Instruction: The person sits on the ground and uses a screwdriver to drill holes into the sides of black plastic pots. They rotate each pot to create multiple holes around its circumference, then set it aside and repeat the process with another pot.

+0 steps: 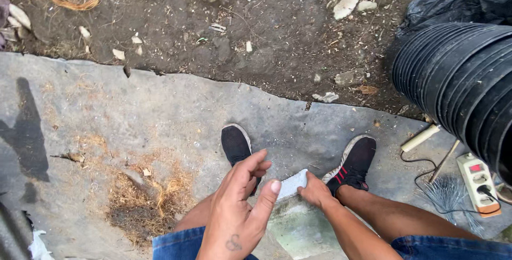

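Packages: one crumpled black plastic bag [458, 1], lying far up and right of the right hand [316, 192]. Labels, signs, screens: none visible.

Your right hand [316, 190] covered part of the pale block [293, 184]; the frame's right edge cut off the stacked black pots [458, 78].

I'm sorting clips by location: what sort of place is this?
Likely an outdoor yard work spot: bare dirt ground strewn with stones, a worn grey ground sheet, a stack of black plastic pots, and a white power strip.
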A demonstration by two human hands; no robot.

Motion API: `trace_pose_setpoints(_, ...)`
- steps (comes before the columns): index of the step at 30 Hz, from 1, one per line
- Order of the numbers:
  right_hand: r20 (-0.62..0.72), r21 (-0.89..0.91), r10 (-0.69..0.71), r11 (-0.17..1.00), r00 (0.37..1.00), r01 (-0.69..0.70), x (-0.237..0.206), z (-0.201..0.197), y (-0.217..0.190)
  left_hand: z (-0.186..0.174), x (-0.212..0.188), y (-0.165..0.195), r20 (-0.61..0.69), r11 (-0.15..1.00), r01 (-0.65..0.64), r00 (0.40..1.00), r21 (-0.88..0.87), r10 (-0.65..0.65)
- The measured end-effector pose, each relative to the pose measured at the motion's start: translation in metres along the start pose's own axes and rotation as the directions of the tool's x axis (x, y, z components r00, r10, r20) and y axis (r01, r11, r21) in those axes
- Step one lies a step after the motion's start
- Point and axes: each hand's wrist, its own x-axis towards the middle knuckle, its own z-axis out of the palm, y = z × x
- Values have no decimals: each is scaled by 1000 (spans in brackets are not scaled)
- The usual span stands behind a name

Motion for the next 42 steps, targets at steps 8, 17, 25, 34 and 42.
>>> trace_pose_setpoints(8,50,-86,-103,991,993,107,-8,22,-10,5,-8,-6,20,934,-333,942,127,334)
trace_pose_setpoints(17,207,-139,-386,898,899,417,2,50,-45,1,-11,-24,-33,924,-338,937,180,349)
trace_pose_setpoints(25,286,30,-570,809,770,587,-8,31,-42,23,-14,-17,32,737,-604,780,304,625)
trace_pose_setpoints(34,78,-376,-501,786,862,491,-43,27,-10,62,-37,26,-2,498,-777,538,386,843)
trace_pose_setpoints(42,-520,-243,-591,795,617,556,-133,-39,20,120,-67,1,-95,376,-926,373,18,923)
